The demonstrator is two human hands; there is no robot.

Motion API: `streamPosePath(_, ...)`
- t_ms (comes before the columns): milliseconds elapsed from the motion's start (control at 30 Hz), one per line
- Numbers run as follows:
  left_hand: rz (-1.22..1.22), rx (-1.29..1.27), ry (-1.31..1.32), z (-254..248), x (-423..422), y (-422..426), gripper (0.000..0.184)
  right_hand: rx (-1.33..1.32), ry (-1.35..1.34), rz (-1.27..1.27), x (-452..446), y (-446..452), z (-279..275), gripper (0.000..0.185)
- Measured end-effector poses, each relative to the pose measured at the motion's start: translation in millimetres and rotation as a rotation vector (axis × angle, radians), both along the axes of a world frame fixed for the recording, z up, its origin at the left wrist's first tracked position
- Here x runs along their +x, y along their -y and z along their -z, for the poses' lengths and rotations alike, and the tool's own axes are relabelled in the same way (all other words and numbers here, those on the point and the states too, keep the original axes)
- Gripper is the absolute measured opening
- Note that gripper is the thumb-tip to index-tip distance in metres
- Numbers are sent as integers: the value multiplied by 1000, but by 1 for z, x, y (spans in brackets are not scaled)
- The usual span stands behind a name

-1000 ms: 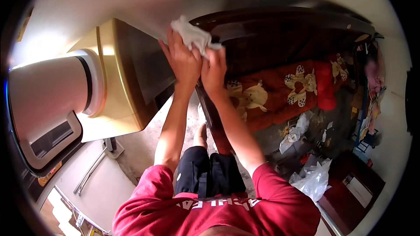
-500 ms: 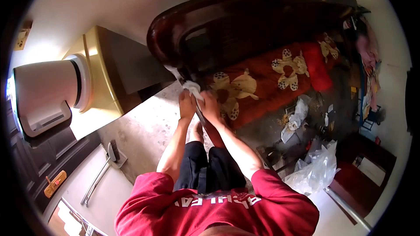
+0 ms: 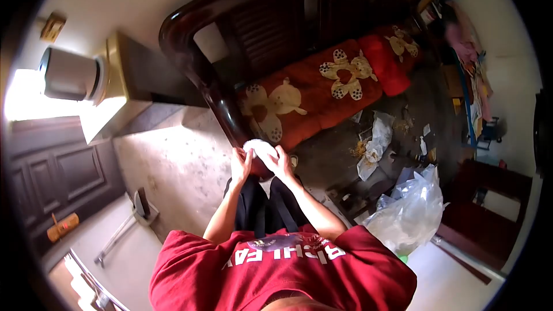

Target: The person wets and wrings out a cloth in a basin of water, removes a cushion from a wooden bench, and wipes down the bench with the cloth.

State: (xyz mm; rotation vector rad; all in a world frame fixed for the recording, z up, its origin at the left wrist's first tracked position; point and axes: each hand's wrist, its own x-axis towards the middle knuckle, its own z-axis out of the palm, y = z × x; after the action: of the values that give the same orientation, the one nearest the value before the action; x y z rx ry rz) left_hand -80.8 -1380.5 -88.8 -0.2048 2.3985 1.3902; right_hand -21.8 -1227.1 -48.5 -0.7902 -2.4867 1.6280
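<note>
A white cloth (image 3: 261, 148) is stretched between my two hands, over the front end of the dark wooden bench's armrest (image 3: 222, 112). My left hand (image 3: 240, 165) pinches its left edge, and my right hand (image 3: 280, 165) grips the other side. Whether the cloth touches the wood beneath it, I cannot tell. Along the bench seat lies an orange-red cushion (image 3: 308, 129) with cream bear figures. The bench's glossy curved backrest (image 3: 271, 0) rises behind it.
A large clear plastic bag (image 3: 406, 216) stands at my right, near a reddish-brown wooden piece (image 3: 489, 187). Crumpled plastic (image 3: 378, 141) and scraps litter the floor. On the left are a cabinet (image 3: 135, 75) with a rounded appliance (image 3: 69, 75) and a dark panelled door (image 3: 69, 173).
Both hands have come down along the armrest and closer to my body with the white cloth. My view has shifted, and more of the bench back shows.
</note>
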Motion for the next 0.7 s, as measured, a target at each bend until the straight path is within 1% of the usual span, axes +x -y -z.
streamPosePath(67,-76,-100,34,-23,21,-13,42,-46,-95,-19,8,-10,-3,32)
streamPosePath(100,-49,-80,243,-22,28,-13,50,-57,-121,-69,11,-16,-5,32)
streamPosePath(133,-11,36,453,-43,33,-16,57,-104,-103,-101,14,-22,-16,34)
streamPosePath(200,-153,315,406,-63,50,-37,56,-142,-104,-185,18,-33,-44,34)
streamPosePath(267,-282,513,470,-46,57,-41,53,-259,-151,-272,23,-39,-40,29)
streamPosePath(333,-380,624,521,-59,59,-49,51,-255,-246,-301,28,-42,-43,28)
streamPosePath(367,-382,684,592,-65,59,-51,46,-238,-235,-330,30,-45,-46,29)
streamPosePath(400,-324,797,688,-72,59,-51,42,-219,-220,-359,33,-46,-53,30)
streamPosePath(467,-334,782,753,-106,58,-57,32,-201,-239,-366,39,-48,-57,31)
streamPosePath(500,-336,788,749,-101,62,-58,32,-232,-226,-336,43,-48,-55,31)
streamPosePath(567,-376,835,598,-84,64,-57,26,-245,-228,-285,49,-51,-56,33)
streamPosePath(600,-438,848,549,-90,63,-56,19,-295,-187,-283,52,-54,-57,34)
streamPosePath(633,-434,882,508,-94,60,-54,17,-377,-55,-229,53,-60,-55,35)
streamPosePath(667,-441,912,480,-97,62,-51,15,-406,-108,-146,59,-57,-52,32)
streamPosePath(700,-404,893,498,-111,58,-51,13,-432,-164,-66,64,-54,-55,33)
